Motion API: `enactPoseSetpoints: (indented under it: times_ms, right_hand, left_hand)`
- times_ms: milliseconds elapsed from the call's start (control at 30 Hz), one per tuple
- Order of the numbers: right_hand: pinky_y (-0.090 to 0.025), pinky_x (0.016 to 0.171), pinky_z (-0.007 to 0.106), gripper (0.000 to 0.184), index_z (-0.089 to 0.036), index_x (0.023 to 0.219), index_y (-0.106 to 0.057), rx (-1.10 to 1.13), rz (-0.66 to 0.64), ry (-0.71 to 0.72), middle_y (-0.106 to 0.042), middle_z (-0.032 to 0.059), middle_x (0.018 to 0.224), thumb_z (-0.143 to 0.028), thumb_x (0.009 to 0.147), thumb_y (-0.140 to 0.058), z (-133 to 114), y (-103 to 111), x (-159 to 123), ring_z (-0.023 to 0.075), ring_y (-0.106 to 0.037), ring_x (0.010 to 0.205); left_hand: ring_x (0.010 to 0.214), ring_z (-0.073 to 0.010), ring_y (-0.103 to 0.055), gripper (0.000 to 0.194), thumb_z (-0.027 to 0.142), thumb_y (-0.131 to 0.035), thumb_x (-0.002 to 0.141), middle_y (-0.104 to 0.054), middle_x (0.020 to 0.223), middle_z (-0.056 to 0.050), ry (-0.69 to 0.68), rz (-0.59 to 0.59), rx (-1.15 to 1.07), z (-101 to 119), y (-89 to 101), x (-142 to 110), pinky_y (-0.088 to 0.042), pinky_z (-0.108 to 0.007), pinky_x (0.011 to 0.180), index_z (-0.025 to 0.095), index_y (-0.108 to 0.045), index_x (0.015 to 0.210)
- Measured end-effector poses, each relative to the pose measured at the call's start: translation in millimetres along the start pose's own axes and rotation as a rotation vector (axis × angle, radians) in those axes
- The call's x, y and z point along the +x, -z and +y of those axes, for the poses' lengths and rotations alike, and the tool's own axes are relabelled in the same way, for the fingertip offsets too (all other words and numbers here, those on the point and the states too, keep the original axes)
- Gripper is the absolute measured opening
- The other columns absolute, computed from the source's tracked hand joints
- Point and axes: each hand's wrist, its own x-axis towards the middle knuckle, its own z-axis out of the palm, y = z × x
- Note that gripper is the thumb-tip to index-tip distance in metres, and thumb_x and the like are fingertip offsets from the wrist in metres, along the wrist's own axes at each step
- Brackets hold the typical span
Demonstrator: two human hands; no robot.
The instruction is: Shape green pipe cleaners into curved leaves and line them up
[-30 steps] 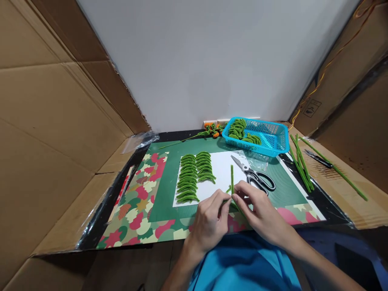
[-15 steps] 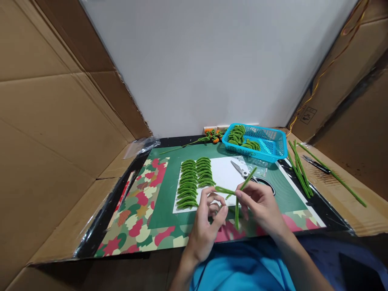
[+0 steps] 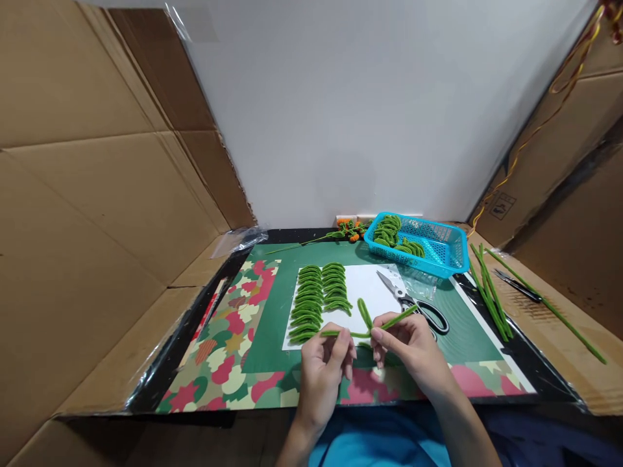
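The left hand is now pinching the left arm of a green pipe cleaner between thumb and finger, where half a second ago its fingers were hanging loose; the right hand is gripping the joint, so the twisting work is now being held from both sides. The piece is hovering over the table's near edge, its one loop pointing away from the person. Left to right, two columns of bent leaves are lying on one paper sheet, too tightly packed for counting; one flower sprig is resting by the far edge; one pair of scissors is overlapping the paper's right edge; one basket is sitting toward the far right corner, holding two leaf clusters; several stems are crossing the right edge.
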Motion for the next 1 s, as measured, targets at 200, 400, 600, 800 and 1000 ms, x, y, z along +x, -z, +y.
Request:
enactPoseSetpoints:
  times_ms: [200,400,600,800,1000]
  right_hand:
    - [-0.05,0.049,0.025,0.038,-0.017,0.08,-0.073,-0.199,-0.148,-0.14,-0.065,-0.0007,0.059,-0.052,0.089,-0.082,-8,-1,-8,0.015,-0.061,0.048]
    - [-0.041,0.049,0.022,0.033,-0.017,0.072,-0.07,-0.382,-0.193,-0.127,-0.061,-0.002,0.064,-0.036,0.099,-0.071,-14,-2,-11,0.0117,-0.055,0.052]
    - [-0.045,0.064,0.024,0.021,-0.017,0.078,-0.076,-0.516,-0.143,0.024,-0.076,0.0017,0.075,-0.017,0.097,-0.068,-12,-4,-7,0.0159,-0.066,0.069]
    - [-0.045,0.056,0.024,0.027,-0.018,0.077,-0.08,-0.446,-0.122,-0.028,-0.075,0.0015,0.067,-0.033,0.097,-0.074,-8,-1,-6,0.0146,-0.063,0.058]
    - [-0.047,0.05,0.025,0.033,-0.018,0.069,-0.077,-0.412,0.136,0.065,-0.07,0.0015,0.058,-0.044,0.088,-0.083,-4,3,-2,0.0152,-0.061,0.049]
  left_hand:
    - [0.046,-0.0074,-0.049,0.044,0.052,-0.065,0.102,-0.056,0.059,0.004,-0.018,0.038,0.077,-5,-0.8,-3,-0.038,-0.019,0.046,0.018,-0.06,0.075]
    - [0.045,-0.0089,-0.046,0.039,0.052,-0.061,0.104,-0.052,0.054,0.006,0.001,-0.047,0.179,-3,-2.2,-1,-0.036,-0.019,0.045,0.02,-0.06,0.082]
    - [0.053,-0.0114,-0.057,0.028,0.047,-0.068,0.1,-0.061,0.072,0.003,0.032,-0.099,0.201,-8,-2.2,1,-0.046,-0.019,0.049,0.022,-0.063,0.091]
    - [0.062,-0.014,-0.061,0.028,0.043,-0.063,0.103,-0.061,0.073,0.003,-0.008,-0.154,0.245,-5,-0.2,1,-0.048,-0.021,0.056,0.022,-0.058,0.085]
    - [0.045,-0.0142,-0.063,0.032,0.054,-0.056,0.106,-0.066,0.069,0.004,0.166,-0.317,0.093,-7,-0.6,1,-0.039,-0.02,0.04,0.024,-0.054,0.094]
